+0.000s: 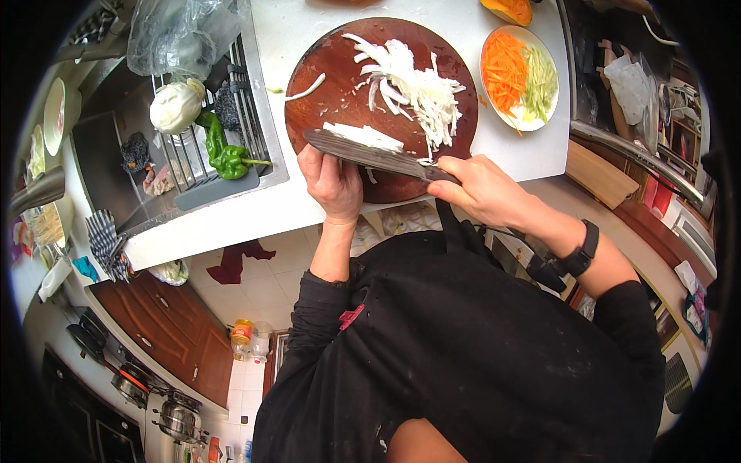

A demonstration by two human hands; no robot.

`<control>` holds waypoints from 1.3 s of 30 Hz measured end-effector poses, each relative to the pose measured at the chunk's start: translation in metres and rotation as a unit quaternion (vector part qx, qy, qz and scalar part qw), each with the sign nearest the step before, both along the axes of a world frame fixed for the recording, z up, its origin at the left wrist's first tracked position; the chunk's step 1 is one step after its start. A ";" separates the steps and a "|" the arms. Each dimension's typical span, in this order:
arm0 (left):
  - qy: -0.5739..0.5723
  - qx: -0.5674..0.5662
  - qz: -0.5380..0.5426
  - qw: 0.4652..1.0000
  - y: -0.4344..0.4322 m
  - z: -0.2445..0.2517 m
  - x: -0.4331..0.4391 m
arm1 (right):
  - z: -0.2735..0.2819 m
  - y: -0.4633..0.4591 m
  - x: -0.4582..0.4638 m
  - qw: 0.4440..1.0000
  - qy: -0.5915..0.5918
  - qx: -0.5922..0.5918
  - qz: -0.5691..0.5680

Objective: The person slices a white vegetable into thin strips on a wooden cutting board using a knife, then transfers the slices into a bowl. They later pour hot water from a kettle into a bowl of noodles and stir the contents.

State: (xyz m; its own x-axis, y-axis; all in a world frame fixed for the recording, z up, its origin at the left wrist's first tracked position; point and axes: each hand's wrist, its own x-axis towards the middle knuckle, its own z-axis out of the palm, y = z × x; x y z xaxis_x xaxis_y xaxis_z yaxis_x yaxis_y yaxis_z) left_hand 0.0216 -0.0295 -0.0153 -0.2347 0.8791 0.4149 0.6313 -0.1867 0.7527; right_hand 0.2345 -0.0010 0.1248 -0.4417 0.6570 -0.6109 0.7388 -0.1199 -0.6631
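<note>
My right hand (486,188) grips the handle of a dark-bladed kitchen knife (365,155), held over the near part of a round reddish-brown wooden cutting board (324,63). At the board's near left edge, my left hand (333,182) has its fingers curled at the blade's tip end; whether they touch the blade or hold anything is hidden. White vegetable strips (365,137) lie along the far side of the blade. A larger heap of shredded white vegetable (422,92) spreads over the board's middle and right.
Right of the board stands a white plate (528,124) with shredded carrot (503,69) and pale green shreds (539,84). An orange squash piece (509,8) lies beyond. At left, a sink rack (217,184) holds a white vegetable (175,107) and green peppers (228,161).
</note>
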 end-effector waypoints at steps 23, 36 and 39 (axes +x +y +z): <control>-0.016 -0.002 -0.004 1.000 -0.005 -0.007 -0.002 | 0.014 -0.013 0.005 0.999 0.007 0.035 0.011; -0.002 0.000 0.001 1.000 0.001 -0.001 -0.001 | -0.039 0.014 -0.026 0.998 0.010 0.062 -0.004; 0.009 0.007 -0.005 1.000 0.001 0.002 -0.002 | -0.036 0.018 -0.016 0.998 0.012 0.058 -0.020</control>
State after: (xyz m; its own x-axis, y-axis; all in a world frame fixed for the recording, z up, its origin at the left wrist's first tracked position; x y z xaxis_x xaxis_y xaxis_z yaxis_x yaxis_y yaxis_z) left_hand 0.0198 -0.0284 -0.0129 -0.2175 0.8758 0.4309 0.6426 -0.2038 0.7386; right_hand 0.2188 0.0165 0.0885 -0.4267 0.7407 -0.5190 0.7193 -0.0700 -0.6912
